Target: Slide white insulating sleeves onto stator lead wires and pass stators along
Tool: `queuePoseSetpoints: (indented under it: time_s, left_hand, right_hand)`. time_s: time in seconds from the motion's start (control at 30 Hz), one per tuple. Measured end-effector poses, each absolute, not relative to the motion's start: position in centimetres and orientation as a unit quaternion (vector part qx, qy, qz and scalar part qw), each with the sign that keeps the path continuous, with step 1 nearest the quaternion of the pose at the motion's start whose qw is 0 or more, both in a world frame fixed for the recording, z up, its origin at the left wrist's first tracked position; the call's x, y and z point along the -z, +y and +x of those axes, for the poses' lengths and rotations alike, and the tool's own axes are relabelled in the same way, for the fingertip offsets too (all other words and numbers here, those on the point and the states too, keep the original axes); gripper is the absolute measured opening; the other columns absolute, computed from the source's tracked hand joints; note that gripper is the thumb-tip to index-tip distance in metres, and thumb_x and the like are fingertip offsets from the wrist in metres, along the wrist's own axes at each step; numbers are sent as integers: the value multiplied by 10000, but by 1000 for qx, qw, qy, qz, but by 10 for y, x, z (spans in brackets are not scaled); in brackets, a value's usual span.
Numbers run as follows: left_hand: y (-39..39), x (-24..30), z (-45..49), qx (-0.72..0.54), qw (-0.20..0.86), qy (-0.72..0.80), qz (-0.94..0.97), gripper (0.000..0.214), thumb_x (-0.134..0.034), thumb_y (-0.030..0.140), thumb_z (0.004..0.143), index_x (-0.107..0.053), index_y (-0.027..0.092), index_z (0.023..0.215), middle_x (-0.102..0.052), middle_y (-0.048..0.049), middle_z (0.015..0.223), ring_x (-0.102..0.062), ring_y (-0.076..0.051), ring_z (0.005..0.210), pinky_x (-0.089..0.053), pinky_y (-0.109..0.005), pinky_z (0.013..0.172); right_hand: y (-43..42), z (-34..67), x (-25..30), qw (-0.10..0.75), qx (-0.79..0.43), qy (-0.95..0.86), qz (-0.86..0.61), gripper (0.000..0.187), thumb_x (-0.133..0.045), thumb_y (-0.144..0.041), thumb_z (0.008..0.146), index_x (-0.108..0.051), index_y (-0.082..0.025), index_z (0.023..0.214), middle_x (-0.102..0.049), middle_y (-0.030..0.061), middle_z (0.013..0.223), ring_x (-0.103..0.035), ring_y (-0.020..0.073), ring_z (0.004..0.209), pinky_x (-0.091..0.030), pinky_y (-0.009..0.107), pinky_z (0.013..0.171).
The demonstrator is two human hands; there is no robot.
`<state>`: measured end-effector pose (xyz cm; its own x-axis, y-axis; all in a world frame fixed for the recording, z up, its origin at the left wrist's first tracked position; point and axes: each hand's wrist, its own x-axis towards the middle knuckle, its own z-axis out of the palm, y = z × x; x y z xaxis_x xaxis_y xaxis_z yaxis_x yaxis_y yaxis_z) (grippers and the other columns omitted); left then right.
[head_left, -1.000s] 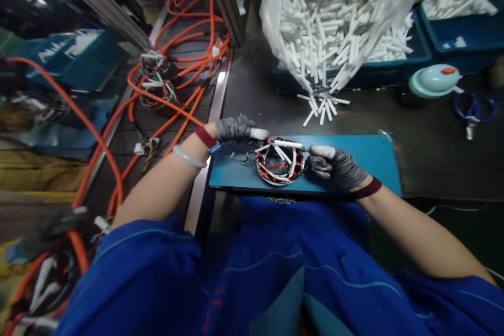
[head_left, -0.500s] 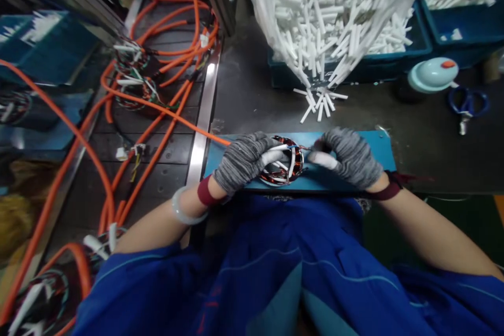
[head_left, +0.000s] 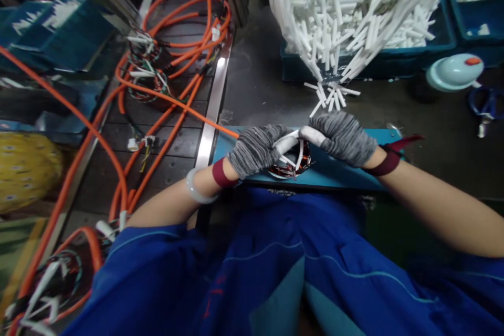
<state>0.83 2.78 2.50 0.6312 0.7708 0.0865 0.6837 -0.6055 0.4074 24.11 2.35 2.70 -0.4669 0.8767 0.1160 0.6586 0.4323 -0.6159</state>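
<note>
My left hand [head_left: 260,150], in a grey striped glove with a white thumb, is closed in a pinch on a short white sleeve [head_left: 292,135]. My right hand [head_left: 342,139], gloved alike, is also closed, its thumb and finger at the sleeve's right end; any wire between those fingertips is hidden. Just below the fingers lies a round motor stator [head_left: 302,164] with copper windings and white sleeves, partly covered by my left hand. It rests on a blue board [head_left: 338,170]. An orange cable [head_left: 192,110] runs up to my left hand from the left.
Behind the hands, a plastic bag [head_left: 281,16] of white sleeves sits in a teal bin [head_left: 291,65], with loose sleeves [head_left: 334,95] spilled in front. A light-blue bottle [head_left: 452,72] and blue scissors [head_left: 486,102] are at right. Orange cables with wired stators [head_left: 147,84] cover the left conveyor.
My right hand has moved left, bringing its fingertips against those of my left hand. The bare wires that spanned the gap are now out of sight. The whole view has shifted slightly.
</note>
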Motion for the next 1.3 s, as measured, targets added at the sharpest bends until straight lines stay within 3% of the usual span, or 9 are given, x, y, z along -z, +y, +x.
queuePoseSetpoints:
  time_s: [0.1, 0.17, 0.3, 0.4, 0.57, 0.7, 0.77, 1.1, 1.3]
  left_hand:
    - [21, -27, 3, -114, 139, 389, 903, 426, -492, 476, 1041, -741, 160, 1181, -781, -121, 1103, -745, -278, 1020, -587, -411, 929]
    - [18, -27, -4, -121, 152, 384, 903, 414, -449, 444, 1063, -745, 170, 1153, -782, -107, 1099, -737, -263, 1050, -574, -406, 974]
    - [16, -27, -15, -140, 262, 402, 866, 400, -422, 429, 1072, -727, 194, 1175, -777, -66, 1146, -718, -205, 1104, -539, -327, 1031]
    - [18, -24, -13, -152, 316, 418, 838, 364, -464, 413, 1056, -740, 187, 1130, -789, -56, 1100, -734, -192, 1046, -550, -304, 1002]
    - [19, -16, -9, -113, 235, 424, 867, 373, -432, 371, 1064, -721, 171, 1187, -777, -93, 1155, -726, -228, 1098, -565, -369, 1003]
    - [16, -13, -13, -63, 166, 429, 886, 423, -391, 382, 1079, -732, 135, 1111, -780, -124, 1049, -744, -257, 1000, -595, -394, 917]
    - [15, -14, -16, -59, 149, 420, 893, 440, -374, 398, 1085, -722, 140, 1155, -777, -128, 1070, -743, -264, 1007, -594, -393, 911]
    - [16, -31, -11, 61, 58, 341, 936, 499, -247, 340, 1098, -675, 124, 1235, -760, -165, 1085, -741, -288, 981, -581, -393, 811]
    - [12, -44, 12, 139, 19, 355, 924, 387, -408, 360, 1051, -687, 108, 1144, -754, -178, 908, -735, -322, 793, -534, -385, 646]
  right_hand:
    - [3, 241, -18, 262, -431, -721, -475, 551, -453, -607, 1016, -586, -198, 671, -555, -7, 617, -470, 128, 582, -375, 295, 604]
    - [-6, 244, -15, 287, -443, -704, -475, 490, -520, -578, 1007, -646, -198, 724, -607, -11, 653, -529, 133, 613, -426, 294, 655]
    - [-9, 254, -2, 355, -421, -711, -437, 423, -753, -576, 857, -750, -246, 1123, -759, 53, 1125, -686, 243, 1052, -508, 389, 971]
    - [1, 255, 11, 375, -501, -688, -367, 405, -651, -567, 939, -737, -303, 1234, -710, 45, 1337, -630, 251, 1268, -463, 442, 1115]
    - [26, 243, 10, 316, -540, -717, -308, 405, -590, -540, 985, -727, -269, 1254, -747, 53, 1226, -676, 227, 1123, -521, 382, 990]
    - [35, 231, 2, 262, -422, -815, -299, 474, -524, -593, 1008, -760, -192, 914, -692, 32, 819, -571, 156, 723, -459, 298, 735]
    - [33, 225, 4, 277, -350, -830, -334, 559, -451, -618, 1029, -720, -181, 808, -624, 27, 739, -502, 151, 682, -406, 302, 700]
    - [24, 220, 9, 190, -124, -923, -311, 520, -350, -449, 1085, -767, -140, 1060, -688, 126, 898, -557, 239, 848, -413, 368, 800]
    - [20, 245, 11, 268, -195, -883, -332, 442, -517, -528, 1023, -755, -180, 1154, -715, 126, 1032, -629, 251, 940, -485, 391, 846]
